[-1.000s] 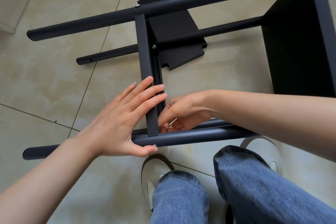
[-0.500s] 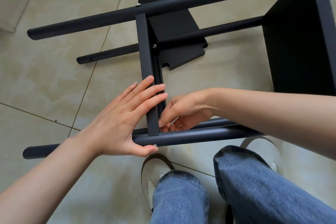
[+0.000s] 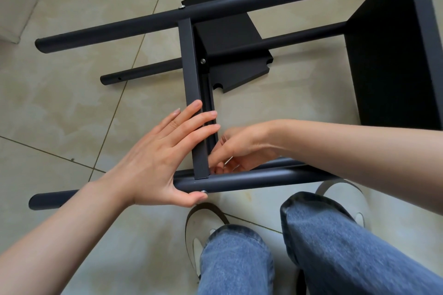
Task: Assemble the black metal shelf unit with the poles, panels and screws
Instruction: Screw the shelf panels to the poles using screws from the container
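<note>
Black metal shelf unit point(image 3: 393, 60), on its side on the tiled floor. Nearest round black pole point(image 3: 251, 178) runs left-right; my left hand point(image 3: 153, 160), fingers flat, braces the upright panel edge point(image 3: 194, 103); my right hand point(image 3: 239, 151) pinches something silver, unidentifiable, inside the corner. Beyond: loose notched black panel point(image 3: 239, 74).
</note>
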Demonstrator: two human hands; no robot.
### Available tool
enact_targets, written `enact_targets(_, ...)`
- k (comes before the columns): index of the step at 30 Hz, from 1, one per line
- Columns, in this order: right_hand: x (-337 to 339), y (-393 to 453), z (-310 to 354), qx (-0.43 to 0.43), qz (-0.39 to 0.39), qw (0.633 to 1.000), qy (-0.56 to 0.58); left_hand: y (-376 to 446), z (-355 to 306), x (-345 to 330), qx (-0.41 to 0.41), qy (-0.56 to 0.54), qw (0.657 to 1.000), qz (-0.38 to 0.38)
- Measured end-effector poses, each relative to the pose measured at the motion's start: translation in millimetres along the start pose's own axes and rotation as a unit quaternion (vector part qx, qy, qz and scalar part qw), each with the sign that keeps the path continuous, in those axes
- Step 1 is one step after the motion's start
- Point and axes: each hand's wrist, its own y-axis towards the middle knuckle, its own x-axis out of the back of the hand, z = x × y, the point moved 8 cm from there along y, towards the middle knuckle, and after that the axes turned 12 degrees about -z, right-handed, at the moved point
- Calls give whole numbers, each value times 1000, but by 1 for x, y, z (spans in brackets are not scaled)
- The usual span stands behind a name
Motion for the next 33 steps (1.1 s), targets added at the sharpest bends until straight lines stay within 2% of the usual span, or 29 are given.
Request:
enact_targets(6,-1,-2,0,-2,25,999,43,0,0,0,0,-4,1000,-2)
enact_targets(12,-3,2,-3,-3,10,1000,15,1,-1,0,-2,-3,1000,-3)
enact_targets(17,-2,-2,0,-7,31,999,34,0,0,0,-1,-3,1000,-2)
enact_targets(23,0,-1,-2,-2,7,1000,9,0,0,1,1,-7,1000,-5)
enact_targets(28,-4,1,1,8,14,999,33,0,0,0,1,-9,1000,-6)
enact_targets(33,5,-5,1,-5,21,1000,7,0,0,-1,2,-7,1000,-6)
